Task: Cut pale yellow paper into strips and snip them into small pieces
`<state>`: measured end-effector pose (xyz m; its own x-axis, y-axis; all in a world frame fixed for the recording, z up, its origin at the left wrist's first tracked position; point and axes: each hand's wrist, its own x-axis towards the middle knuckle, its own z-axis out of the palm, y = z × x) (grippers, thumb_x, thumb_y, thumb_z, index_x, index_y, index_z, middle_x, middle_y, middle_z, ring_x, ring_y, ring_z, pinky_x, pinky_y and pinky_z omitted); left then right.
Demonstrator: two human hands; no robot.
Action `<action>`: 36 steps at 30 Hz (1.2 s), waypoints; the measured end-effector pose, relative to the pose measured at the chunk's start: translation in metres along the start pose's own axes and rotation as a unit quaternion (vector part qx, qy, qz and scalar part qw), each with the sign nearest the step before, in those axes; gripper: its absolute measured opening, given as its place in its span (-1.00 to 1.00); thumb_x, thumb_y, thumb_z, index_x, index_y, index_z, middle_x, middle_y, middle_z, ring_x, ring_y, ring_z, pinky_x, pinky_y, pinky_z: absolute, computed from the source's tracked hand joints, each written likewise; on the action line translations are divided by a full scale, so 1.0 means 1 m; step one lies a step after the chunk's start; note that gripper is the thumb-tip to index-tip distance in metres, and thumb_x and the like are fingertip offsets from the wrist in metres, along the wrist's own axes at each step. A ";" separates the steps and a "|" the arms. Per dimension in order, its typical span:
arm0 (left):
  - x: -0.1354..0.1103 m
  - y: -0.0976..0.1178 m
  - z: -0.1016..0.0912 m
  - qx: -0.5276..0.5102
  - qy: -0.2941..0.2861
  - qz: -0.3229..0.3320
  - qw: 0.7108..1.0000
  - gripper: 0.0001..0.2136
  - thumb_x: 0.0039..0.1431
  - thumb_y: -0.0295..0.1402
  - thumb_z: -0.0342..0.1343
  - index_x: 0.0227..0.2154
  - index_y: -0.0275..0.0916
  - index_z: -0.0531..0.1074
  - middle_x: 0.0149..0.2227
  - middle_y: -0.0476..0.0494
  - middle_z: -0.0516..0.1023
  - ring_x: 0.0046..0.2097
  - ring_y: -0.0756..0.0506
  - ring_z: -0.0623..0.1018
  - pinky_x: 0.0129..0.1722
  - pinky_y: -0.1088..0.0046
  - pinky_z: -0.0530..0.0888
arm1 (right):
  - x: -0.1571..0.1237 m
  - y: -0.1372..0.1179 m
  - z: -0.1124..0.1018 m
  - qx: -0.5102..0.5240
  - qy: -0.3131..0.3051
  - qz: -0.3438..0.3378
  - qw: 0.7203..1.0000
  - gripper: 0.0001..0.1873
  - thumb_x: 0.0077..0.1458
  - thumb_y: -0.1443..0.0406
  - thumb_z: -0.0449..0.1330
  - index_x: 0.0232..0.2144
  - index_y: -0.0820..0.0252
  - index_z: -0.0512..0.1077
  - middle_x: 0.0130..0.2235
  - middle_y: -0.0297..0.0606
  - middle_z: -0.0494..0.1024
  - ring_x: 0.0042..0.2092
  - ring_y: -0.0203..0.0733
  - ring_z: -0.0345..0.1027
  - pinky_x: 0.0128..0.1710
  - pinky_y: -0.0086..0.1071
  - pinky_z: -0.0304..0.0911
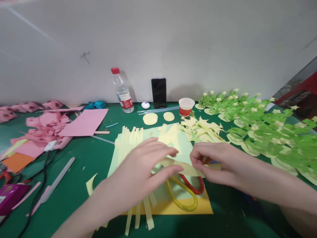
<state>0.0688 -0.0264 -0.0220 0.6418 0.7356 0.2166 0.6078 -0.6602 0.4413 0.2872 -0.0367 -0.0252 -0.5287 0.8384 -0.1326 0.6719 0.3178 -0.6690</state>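
Note:
My right hand pinches a pale yellow paper strip between thumb and fingers. At the strip's other end is my left hand, thumb and fingers apart around it; whether they touch it is unclear. Below the strip lie a yellow loop and a red loop that look like scissor handles; the rest is hidden. Under both hands are a light green sheet and an orange-yellow sheet. Cut pale yellow strips lie on the green one, with more strips near the front.
Green paper pieces topped with stars crowd the right. At the back stand a water bottle, a phone and a paper cup. Paper scraps lie before the cup. Pink paper and a black cable are left.

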 end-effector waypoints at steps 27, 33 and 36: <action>0.008 0.001 -0.001 -0.039 0.059 -0.005 0.997 -0.85 0.18 -0.44 0.03 -0.45 -0.26 0.45 -0.47 0.03 0.53 -0.43 0.04 0.48 -0.41 0.61 0.38 | 0.009 -0.010 0.006 -0.037 0.220 -0.120 0.967 -0.89 0.09 0.36 0.08 -0.39 0.18 0.42 -0.33 -0.28 0.56 -0.29 -0.25 0.44 -0.34 -0.46 0.31; 0.006 0.001 -0.002 -0.052 0.032 -0.035 0.998 -0.85 0.18 -0.37 0.05 -0.47 -0.22 0.46 -0.46 0.07 0.56 -0.44 0.04 0.49 -0.45 0.61 0.37 | 0.007 -0.006 -0.004 -0.037 0.190 -0.083 0.977 -0.82 0.10 0.38 0.05 -0.51 0.16 0.36 -0.44 -0.36 0.52 -0.42 -0.32 0.38 -0.45 -0.49 0.25; 0.004 -0.006 -0.008 -0.055 0.037 -0.053 0.996 -0.85 0.18 -0.38 0.06 -0.48 -0.21 0.46 -0.48 0.11 0.57 -0.48 0.08 0.49 -0.49 0.64 0.35 | 0.007 0.004 -0.013 -0.106 0.233 -0.081 0.963 -0.84 0.09 0.36 0.05 -0.49 0.17 0.38 -0.38 -0.30 0.56 -0.36 -0.22 0.43 -0.41 -0.42 0.27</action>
<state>0.0640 -0.0186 -0.0166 0.5373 0.8127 0.2255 0.6135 -0.5601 0.5567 0.2931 -0.0231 -0.0193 -0.3777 0.8627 0.3363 0.7176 0.5023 -0.4825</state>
